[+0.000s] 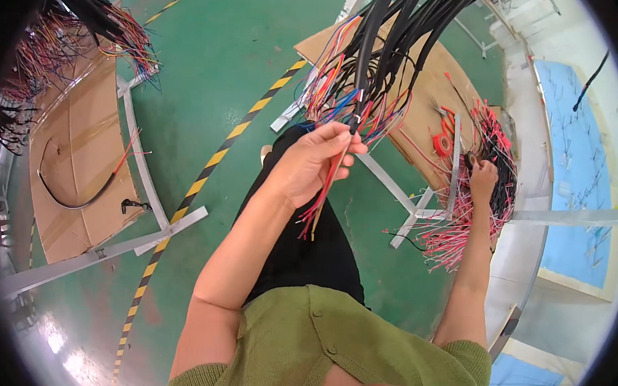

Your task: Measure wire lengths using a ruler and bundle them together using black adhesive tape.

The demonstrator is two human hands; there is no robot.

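My left hand [314,158] is closed on the end of a black cable [361,70] hanging from above. Below its fingers, the cable's red and yellow inner wires [330,187] dangle over my lap. Away to the right, my right hand [484,181] is closed at a heap of short black and red wires [507,168]. A dark thing shows at its fingertips, too small to name. Red-handled pliers [448,120] and a red ring-shaped roll [442,144] lie just left of that heap.
A bundle of thick black cables [415,31] with loose coloured wires hangs over a cardboard-topped table [434,81]. At left, another cardboard-covered table [87,153] carries a bent cable piece [78,205]. Metal frame legs [387,172] and yellow-black floor tape [217,153] run between them.
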